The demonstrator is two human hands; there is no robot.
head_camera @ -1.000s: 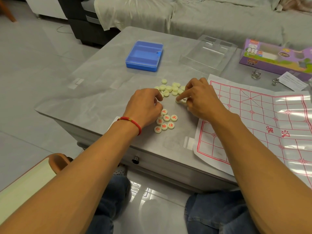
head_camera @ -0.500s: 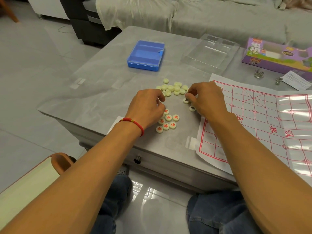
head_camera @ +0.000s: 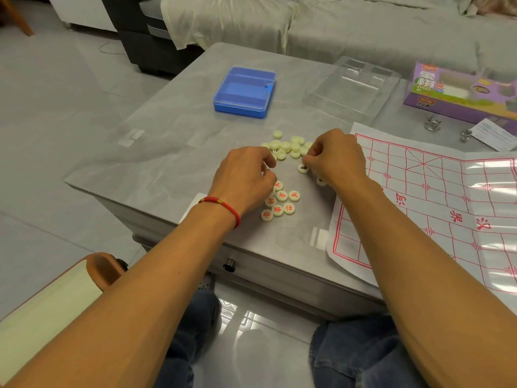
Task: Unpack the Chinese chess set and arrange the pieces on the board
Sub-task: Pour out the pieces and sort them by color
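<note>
Both hands' curled fingers pick at the face-down pile point(head_camera: 289, 145); red pieces point(head_camera: 281, 201) sorted, board point(head_camera: 447, 203) bare.

glossy grey tiled floor point(head_camera: 56, 152), grey marble-look table point(head_camera: 167, 152), perhaps a cloth-draped sofa point(head_camera: 349, 29) behind.

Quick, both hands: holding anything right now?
Left hand: fingers curled over the pieces; any grip cannot be told.
Right hand: fingers pinched at the pile; holding a piece cannot be told.
</note>
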